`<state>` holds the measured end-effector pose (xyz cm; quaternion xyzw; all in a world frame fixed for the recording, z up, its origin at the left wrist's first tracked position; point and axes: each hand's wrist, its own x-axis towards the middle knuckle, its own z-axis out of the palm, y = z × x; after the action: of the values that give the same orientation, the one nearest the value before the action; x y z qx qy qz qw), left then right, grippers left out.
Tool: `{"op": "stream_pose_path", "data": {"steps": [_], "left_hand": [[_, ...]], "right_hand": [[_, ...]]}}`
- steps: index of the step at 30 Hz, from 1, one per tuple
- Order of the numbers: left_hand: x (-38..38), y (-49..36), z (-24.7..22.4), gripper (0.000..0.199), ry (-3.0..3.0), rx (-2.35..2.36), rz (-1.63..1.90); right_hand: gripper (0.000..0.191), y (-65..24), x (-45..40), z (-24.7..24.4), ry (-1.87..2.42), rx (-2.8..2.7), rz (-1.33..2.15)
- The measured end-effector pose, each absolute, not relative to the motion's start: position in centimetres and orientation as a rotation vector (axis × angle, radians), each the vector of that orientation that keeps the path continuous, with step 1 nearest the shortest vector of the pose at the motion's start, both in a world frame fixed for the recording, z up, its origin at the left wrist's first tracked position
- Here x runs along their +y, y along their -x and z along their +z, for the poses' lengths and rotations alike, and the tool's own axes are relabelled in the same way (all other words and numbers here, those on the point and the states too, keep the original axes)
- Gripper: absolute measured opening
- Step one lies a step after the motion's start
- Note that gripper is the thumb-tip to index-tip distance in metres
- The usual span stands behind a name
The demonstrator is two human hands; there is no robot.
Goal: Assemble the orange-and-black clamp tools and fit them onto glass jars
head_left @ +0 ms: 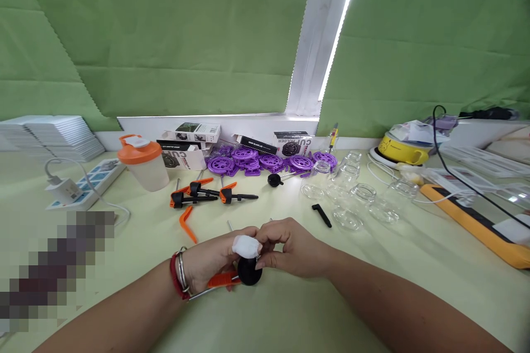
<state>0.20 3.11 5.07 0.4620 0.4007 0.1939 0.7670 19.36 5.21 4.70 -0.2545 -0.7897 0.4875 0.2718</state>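
Note:
My left hand (215, 256), its thumb wrapped in white, is closed round a black round cap (249, 272) with an orange lever (224, 279) and a thin metal rod. Against the cap's upper right side, the fingers of my right hand (287, 248) are pinched together; what they grip is hidden. Beyond my hands lie several similar black caps with orange levers (195, 192). A loose orange lever (187, 224) rests nearer to my left hand. A loose black lever (322, 215) lies past my right hand, and a black cap with a rod (275, 180) sits farther back.
Purple plastic wheels (271, 162) are heaped before cardboard boxes (182, 155). An orange-lidded shaker (144, 168) stands at left, near a white power strip (93, 179). Clear glass bottles (345, 174) are grouped at right, before a yellow bowl (401, 150) and an orange-edged power strip (472, 226).

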Motion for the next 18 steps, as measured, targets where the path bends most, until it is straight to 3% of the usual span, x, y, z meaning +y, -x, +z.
{"op": "stream_pose_path", "data": {"steps": [18], "left_hand": [[3.52,0.13,4.81,0.039,-0.993,0.879,0.369]], "right_hand": [[0.014,-19.74,5.31,4.17,0.803,-2.122,1.305]]}}
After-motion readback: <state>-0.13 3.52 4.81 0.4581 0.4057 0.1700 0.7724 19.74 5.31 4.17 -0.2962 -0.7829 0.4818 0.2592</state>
